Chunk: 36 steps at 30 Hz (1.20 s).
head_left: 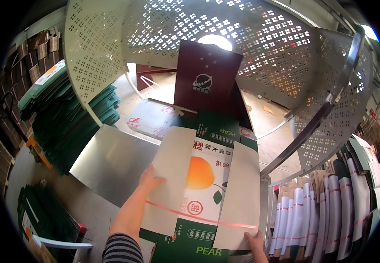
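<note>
A strapped bundle of flat, printed fruit cartons (205, 188) lies in front of me, with cream flaps, green panels and a yellow pear picture. A pink strap (181, 213) runs across its near part. My left hand (151, 179) grips the bundle's left edge, the thumb lying over the cream flap and the fingers partly hidden. At the near right corner, my right hand (255, 243) holds the edge, fingertips on the flap and the rest partly cut off by the frame. Under the bundle's left side shows a bare metal tabletop (113, 164).
A dark red machine panel (207, 79) rises beyond the bundle. Perforated metal guards (98, 48) curve around the far side, with a metal rail (304, 131) at right. Green carton stacks (62, 127) stand at left. Strapped carton bundles (304, 215) stand at right.
</note>
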Available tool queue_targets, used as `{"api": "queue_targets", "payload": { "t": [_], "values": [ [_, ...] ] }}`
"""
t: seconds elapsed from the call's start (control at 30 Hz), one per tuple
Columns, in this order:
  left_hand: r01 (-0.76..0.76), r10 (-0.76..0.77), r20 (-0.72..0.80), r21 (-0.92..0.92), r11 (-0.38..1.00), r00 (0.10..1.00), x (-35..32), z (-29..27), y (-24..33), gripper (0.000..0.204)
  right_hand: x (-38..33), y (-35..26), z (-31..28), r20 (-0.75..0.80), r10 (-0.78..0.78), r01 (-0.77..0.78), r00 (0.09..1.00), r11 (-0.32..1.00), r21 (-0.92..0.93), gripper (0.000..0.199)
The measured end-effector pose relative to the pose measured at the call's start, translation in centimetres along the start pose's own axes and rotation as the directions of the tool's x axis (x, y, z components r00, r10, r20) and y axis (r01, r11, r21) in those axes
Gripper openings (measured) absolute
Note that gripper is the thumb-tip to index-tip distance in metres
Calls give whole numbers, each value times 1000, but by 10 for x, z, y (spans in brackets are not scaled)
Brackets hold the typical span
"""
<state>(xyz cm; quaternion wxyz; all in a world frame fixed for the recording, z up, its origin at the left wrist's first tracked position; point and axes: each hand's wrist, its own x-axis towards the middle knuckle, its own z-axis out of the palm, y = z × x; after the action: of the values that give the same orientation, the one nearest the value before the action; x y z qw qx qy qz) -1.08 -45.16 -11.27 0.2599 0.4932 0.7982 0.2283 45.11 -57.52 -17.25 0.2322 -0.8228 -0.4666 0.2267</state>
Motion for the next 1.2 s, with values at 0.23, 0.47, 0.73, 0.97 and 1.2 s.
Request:
{"api": "queue_targets", "payload": {
  "t": [0.23,0.47,0.73,0.97,1.2],
  "values": [
    [60,-65,80,70,996,995,-16,-8,15,76,-9,-19,-4,43,74,-79,996,990,113,67],
    [-10,25,-33,393,920,999,-69,20,17,53,-17,-59,-17,138,47,-48,989,999,4,73],
    [-106,111,15,449,887,994,-98,34,19,53,-19,-98,-18,203,91,-24,975,950,-312,82],
    [-119,121,23,438,891,992,-100,32,21,52,-9,-86,12,49,-259,261,965,910,-323,73],
    [-138,146,17,448,883,989,-99,34,17,52,-11,-79,20,-34,-449,413,893,846,-337,61]
  ]
}}
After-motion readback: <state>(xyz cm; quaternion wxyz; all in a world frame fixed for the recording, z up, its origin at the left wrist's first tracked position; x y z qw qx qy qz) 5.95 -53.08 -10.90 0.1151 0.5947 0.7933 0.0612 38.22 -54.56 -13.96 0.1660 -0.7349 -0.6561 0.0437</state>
